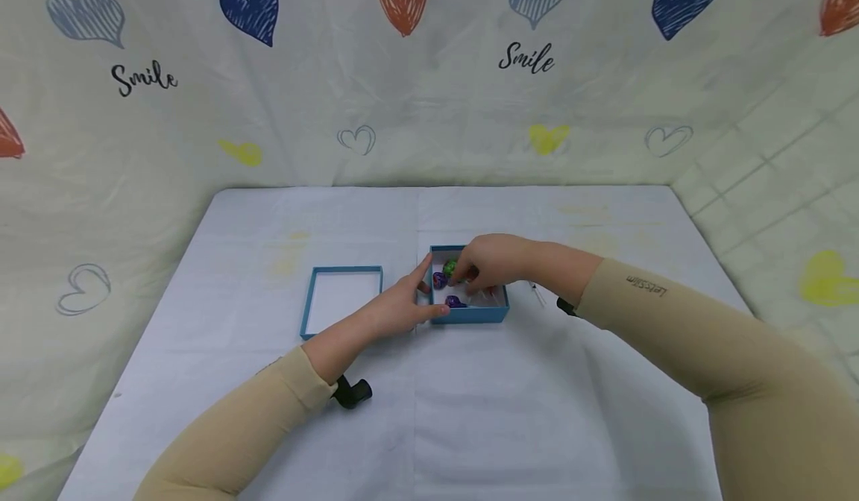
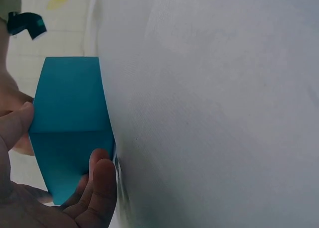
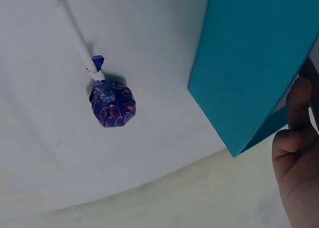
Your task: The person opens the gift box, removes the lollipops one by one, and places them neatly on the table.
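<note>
Two tan sleeves (image 1: 268, 411) extend from the near side over the white-covered counter (image 1: 470, 426). The left hand (image 1: 401, 306) braces the open blue box (image 1: 470, 316): thumb on the near-left corner, other fingers along the left wall, spread wide. Inside the box, one purple-wrapped candy (image 1: 453, 302) lies near; a second purple candy (image 1: 439, 280) and a green candy (image 1: 450, 267) lie farther back, on the left. A purple lollipop (image 3: 113, 106) lies on the counter, just right of the box. A blue-edged tray (image 1: 347, 269) lies to the left, apart from the box. The right hand (image 1: 499, 259) enters the box from the far right, fingers bent downward; whether they grip anything cannot be determined. A heart-printed cloth (image 1: 443, 76) hangs at the far side.
</note>
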`<state>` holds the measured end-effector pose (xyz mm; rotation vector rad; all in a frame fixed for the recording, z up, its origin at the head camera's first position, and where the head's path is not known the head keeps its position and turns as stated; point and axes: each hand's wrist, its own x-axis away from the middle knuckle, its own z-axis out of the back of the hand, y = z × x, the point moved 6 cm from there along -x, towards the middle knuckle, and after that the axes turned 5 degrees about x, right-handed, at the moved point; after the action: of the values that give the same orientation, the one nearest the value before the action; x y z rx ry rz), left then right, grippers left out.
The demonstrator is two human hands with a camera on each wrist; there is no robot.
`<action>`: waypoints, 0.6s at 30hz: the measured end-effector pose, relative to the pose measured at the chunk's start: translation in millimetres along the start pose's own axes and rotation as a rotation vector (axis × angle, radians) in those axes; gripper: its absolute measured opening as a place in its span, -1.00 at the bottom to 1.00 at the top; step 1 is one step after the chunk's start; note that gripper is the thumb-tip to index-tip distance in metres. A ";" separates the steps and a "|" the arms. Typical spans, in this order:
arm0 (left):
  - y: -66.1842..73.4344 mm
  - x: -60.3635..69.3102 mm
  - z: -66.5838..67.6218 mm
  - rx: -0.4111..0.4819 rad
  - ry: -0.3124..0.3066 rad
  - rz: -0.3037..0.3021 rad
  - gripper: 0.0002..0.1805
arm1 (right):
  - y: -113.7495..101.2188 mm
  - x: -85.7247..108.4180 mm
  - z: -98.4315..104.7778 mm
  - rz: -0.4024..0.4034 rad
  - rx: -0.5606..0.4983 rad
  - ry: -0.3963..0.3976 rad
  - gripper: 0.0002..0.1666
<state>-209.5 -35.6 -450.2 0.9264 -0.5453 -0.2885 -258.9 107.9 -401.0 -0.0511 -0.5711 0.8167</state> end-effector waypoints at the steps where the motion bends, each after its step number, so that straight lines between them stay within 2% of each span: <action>1: 0.1 0.3 -0.1 0.003 -0.003 -0.001 0.10 | -0.7 -1.6 -1.8 -0.002 0.007 -0.011 -0.68; 8: 0.9 0.0 -0.2 0.013 -0.010 -0.013 0.09 | -4.1 -11.0 -11.7 0.005 0.051 -0.035 -0.66; 18: 0.9 0.2 0.7 0.015 -0.004 -0.023 0.08 | -9.6 -19.8 -20.7 0.075 0.131 0.003 -0.66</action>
<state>-209.7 -35.7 -449.1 0.9466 -0.5420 -0.3074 -252.9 90.9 -425.2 0.0462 -0.5144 0.9254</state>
